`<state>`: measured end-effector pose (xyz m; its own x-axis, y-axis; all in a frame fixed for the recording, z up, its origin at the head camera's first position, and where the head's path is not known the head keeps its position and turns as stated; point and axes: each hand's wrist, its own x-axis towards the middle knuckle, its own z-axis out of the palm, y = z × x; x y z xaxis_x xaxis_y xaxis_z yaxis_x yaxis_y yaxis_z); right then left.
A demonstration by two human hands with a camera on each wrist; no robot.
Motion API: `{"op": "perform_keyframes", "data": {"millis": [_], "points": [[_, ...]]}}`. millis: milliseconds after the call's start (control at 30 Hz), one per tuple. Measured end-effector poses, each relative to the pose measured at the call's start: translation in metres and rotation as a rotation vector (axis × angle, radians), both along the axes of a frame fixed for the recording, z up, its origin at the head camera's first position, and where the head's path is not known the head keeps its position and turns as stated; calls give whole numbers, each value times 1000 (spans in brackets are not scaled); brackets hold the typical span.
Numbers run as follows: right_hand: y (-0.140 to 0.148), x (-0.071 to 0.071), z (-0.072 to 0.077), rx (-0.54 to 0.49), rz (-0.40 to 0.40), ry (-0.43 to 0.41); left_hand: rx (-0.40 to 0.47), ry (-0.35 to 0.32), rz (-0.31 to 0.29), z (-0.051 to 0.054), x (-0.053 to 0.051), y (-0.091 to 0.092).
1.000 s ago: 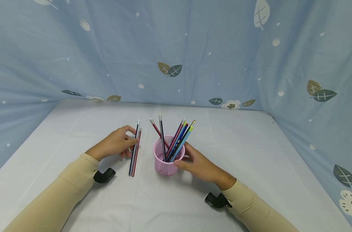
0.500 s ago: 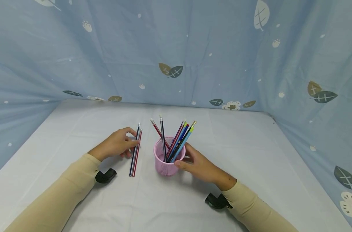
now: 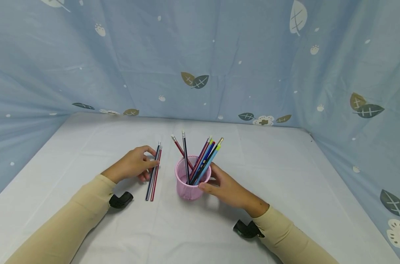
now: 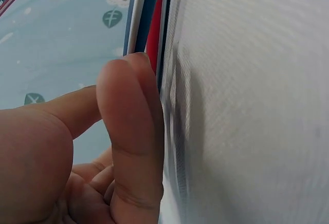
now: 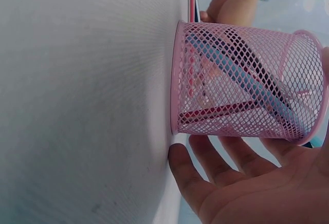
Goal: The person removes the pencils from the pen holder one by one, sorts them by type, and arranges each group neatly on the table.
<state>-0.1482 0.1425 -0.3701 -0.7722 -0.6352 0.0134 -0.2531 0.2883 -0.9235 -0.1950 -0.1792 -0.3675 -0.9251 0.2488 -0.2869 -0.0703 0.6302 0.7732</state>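
Note:
On the white table, a dark blue pencil (image 3: pixel 150 186) and a red pencil (image 3: pixel 154 186) lie almost side by side, their erasers pointing away from me. My left hand (image 3: pixel 132 164) pinches the dark blue pencil near its upper half, the thumb reaching across towards the red one. In the left wrist view, the fingertips partly hide the blue pencil (image 4: pixel 140 16). A pink mesh pencil holder (image 3: pixel 188 193) stands upright to the right, with several pencils and pens (image 3: pixel 204 161) leaning in it. My right hand (image 3: pixel 231 189) holds this holder from its right side, thumb at the rim.
A white cloth (image 3: pixel 279 176) covers the table. Behind it and at the sides hangs a blue curtain (image 3: pixel 252 55) printed with leaves. Black wrist mounts (image 3: pixel 120 200) sit below both forearms, close to the tabletop.
The dark blue pencil's near end has swung slightly left, apart from the red pencil. My right hand and the pencil holder have stayed put; the view has shifted a little.

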Motion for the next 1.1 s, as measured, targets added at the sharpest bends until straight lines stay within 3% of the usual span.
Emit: {"op": "perform_keyframes", "data": {"millis": [1100], "points": [[0, 2, 1, 6, -5, 3, -17, -26, 25, 2, 2, -1]]}}
